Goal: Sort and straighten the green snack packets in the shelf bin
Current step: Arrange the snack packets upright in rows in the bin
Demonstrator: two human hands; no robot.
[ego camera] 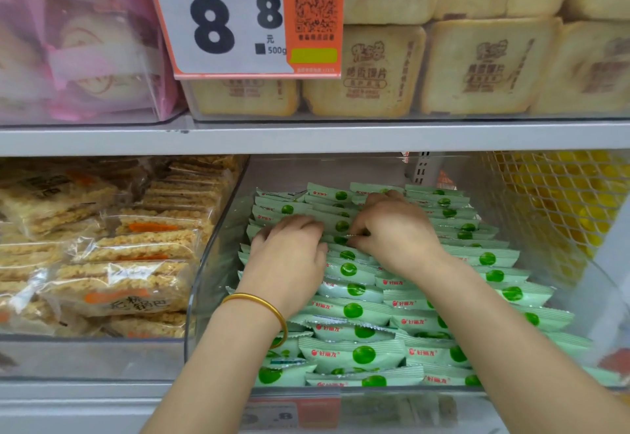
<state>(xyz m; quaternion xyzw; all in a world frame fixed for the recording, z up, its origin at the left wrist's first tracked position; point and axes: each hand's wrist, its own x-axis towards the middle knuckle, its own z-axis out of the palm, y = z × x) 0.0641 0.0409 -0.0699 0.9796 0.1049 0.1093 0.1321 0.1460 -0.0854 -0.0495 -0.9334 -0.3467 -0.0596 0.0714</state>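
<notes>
Several pale green snack packets (354,311) with round green dots fill a clear plastic shelf bin (204,283) in rows. My left hand (289,256), with a gold bangle at the wrist, lies on the left column of packets, its fingers curled down over their edges. Just to its right, my right hand (395,229) reaches deeper into the bin, and its thumb and fingers pinch the edge of a green packet (341,225) in the middle row. Packets under both palms are hidden.
A clear bin of rice-cracker packs (119,256) stands to the left, and yellow goods behind white mesh (559,195) are on the right. The grey shelf board (306,140) runs just above, carrying bread packs (477,69) and a hanging price sign (238,24).
</notes>
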